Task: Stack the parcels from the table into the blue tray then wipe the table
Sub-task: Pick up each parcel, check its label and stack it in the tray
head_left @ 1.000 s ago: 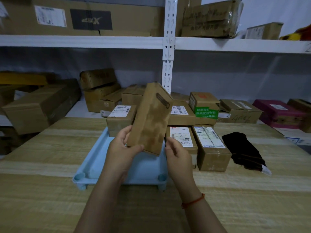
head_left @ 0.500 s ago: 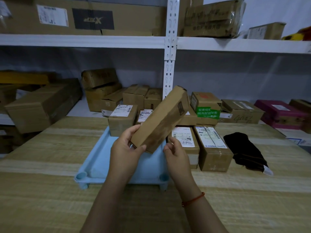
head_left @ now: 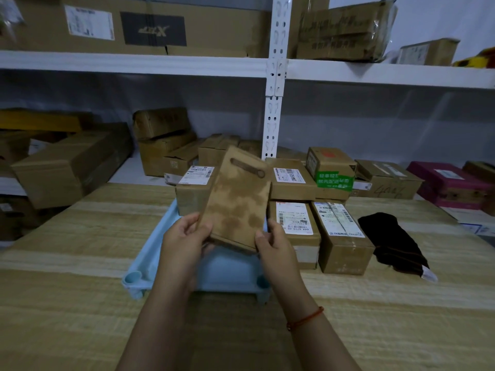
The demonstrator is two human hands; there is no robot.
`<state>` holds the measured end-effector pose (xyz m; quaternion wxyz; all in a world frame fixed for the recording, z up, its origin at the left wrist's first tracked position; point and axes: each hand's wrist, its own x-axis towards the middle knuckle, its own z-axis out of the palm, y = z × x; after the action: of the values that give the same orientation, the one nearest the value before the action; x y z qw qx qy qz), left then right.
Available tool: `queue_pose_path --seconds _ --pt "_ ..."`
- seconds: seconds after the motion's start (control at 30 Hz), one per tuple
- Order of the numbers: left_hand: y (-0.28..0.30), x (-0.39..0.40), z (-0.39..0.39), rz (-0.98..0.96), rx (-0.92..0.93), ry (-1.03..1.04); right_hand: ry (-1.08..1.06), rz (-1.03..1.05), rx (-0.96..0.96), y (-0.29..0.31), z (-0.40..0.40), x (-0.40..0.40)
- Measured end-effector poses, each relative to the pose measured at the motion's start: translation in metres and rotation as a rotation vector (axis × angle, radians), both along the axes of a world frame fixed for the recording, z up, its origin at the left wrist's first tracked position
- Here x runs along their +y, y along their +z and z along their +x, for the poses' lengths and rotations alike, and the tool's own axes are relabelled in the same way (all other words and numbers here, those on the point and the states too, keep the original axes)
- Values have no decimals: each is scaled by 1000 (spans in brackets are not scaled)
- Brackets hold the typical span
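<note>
1. left hand [head_left: 184,239] and right hand [head_left: 273,243] each pinch a near corner of the stained parcel [head_left: 238,202] — held tilted over the blue tray [head_left: 150,263], likely to lay flat.
2. beyond, labelled parcels [head_left: 316,226] wait on the table [head_left: 80,231]; black cloth [head_left: 393,239] lies ready for wiping.

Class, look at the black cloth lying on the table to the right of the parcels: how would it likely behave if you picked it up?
The black cloth lies crumpled and flat on the table, so it would probably droop limply. It looks thin, so likely light. It should not roll or tip.
</note>
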<state>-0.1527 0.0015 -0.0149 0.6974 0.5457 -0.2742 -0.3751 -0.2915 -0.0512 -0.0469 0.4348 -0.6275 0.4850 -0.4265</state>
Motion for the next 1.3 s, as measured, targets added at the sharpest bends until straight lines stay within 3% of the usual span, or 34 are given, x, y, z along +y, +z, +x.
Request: queue_pose_path --seconds 0.2,0.37,0.5,0.77,1.0,1.3 --pt "1 11 17 91 23 95 54 49 -53 5 15 10" --pt "3 20 28 91 -1 116 111 305 -346 7 32 15" --pt "-2 23 41 149 -29 167 130 300 -352 8 41 18" --pt "-19 29 67 305 -110 222 156 253 -110 -10 70 21" --pt "-30 26 79 398 -307 298 235 -29 325 -8 77 20" --pt "-34 20 78 431 -405 287 234 -128 729 -14 82 16"
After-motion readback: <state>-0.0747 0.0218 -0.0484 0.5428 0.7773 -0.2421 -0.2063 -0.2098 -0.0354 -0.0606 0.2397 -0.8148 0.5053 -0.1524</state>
